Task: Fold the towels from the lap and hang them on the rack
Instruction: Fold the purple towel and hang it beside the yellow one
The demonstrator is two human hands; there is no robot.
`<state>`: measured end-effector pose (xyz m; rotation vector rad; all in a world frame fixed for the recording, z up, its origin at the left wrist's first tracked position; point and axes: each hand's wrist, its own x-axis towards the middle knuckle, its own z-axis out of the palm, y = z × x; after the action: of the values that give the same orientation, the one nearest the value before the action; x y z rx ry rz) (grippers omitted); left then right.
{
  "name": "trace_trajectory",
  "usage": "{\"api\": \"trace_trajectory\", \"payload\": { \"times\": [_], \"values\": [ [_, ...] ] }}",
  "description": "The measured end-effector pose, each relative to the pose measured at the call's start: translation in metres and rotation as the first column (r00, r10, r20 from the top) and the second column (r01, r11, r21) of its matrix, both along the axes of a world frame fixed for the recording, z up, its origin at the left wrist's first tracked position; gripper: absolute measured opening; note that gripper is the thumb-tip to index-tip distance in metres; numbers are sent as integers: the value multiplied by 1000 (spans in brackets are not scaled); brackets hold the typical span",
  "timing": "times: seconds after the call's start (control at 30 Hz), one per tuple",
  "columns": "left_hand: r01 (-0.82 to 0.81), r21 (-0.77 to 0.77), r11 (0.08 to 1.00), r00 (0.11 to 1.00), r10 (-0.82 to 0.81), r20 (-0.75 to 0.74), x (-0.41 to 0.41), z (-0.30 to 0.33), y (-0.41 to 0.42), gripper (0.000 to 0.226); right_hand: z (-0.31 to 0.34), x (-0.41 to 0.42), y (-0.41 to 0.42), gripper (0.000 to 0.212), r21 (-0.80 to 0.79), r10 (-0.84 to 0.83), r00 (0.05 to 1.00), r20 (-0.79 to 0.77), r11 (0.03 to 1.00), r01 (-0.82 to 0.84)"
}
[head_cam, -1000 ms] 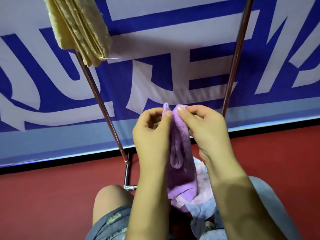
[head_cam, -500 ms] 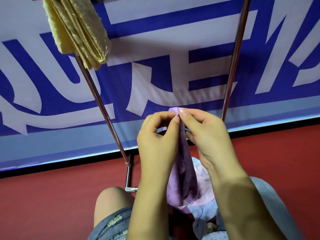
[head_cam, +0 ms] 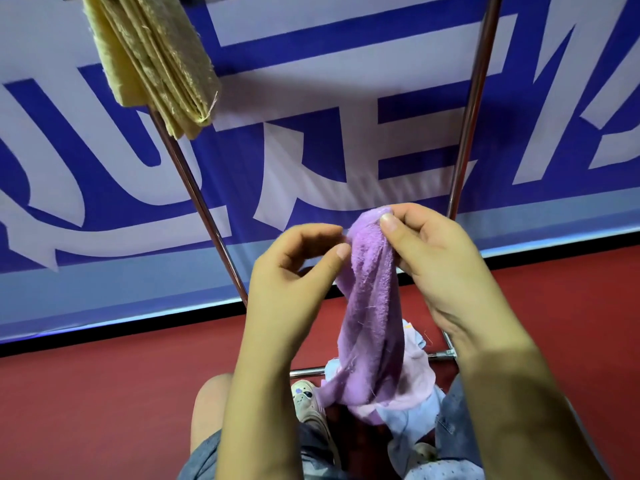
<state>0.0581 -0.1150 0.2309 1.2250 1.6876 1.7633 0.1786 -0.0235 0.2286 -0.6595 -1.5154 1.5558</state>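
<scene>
One folded yellow towel hangs on the rack, while the right hand pinches the unfolded purple towel, the left hand fingers curl loosely beside it, and more towels wait on the lap.

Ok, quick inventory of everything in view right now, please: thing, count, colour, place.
purple towel: one, purple, hanging bunched between both hands
yellow towel: one, yellow, folded, hanging at the top left
lap pile: count unclear, pale pink and light blue, on the lap under the purple towel
rack poles: two showing, metal, left and right of the hands
banner: one, blue and white, behind the rack
floor: red, below the banner
left hand: at the towel's left edge
right hand: fingers pinching the towel's top
</scene>
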Motion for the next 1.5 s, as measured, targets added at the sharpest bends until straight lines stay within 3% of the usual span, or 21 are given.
{"api": "trace_trajectory", "payload": {
  "times": [0.07,0.17,0.3,0.47,0.57,0.63,0.73,0.8,0.93,1.07,1.2,1.33,1.5],
  "values": [
    [-42,-15,999,995,41,-88,-4,-5,1,26,0,0,0,20,-25,32,998,-45,999,-33],
    [64,-92,994,979,-81,-187,-11,-10,1,33,4,4,1,19,-85,107,983,-150,989,-121],
    [137,-257,957,955,-196,-221,-18,-20,2,24,10,9,0,20,-110,156,952,-264,975,-191],
    [186,-368,911,944,-269,-190,-34,-35,-3,17,13,15,4,19,-129,106,928,-357,978,-161],
    [156,-447,881,948,-260,-182,-41,-35,-8,12,11,16,7,21,-113,44,949,-311,990,-82],
    [32,-413,910,957,-147,-249,-51,-23,-12,12,7,16,14,22,-18,-72,986,-152,997,70],
    [-77,-226,971,941,-5,-340,-60,20,-22,5,16,19,24,17,237,-236,972,20,945,225],
    [-76,-57,995,937,52,-345,-61,54,-25,11,35,22,25,16,386,-282,960,1,885,259],
    [15,211,977,978,29,-206,-70,87,-19,27,68,24,30,11,562,-291,954,-76,778,282],
    [-129,234,964,986,150,-74,-76,86,-7,26,71,21,37,14,529,-143,986,-91,832,169],
    [-188,186,964,973,209,-102,-70,86,-4,19,72,25,38,16,487,-113,988,-103,861,149],
    [-91,181,979,991,106,-79,-66,92,-7,9,75,29,37,20,399,-90,983,-161,905,148],
    [102,286,953,987,-133,91,-58,101,-10,10,85,34,28,20,288,15,963,-270,955,66]
  ]
}}
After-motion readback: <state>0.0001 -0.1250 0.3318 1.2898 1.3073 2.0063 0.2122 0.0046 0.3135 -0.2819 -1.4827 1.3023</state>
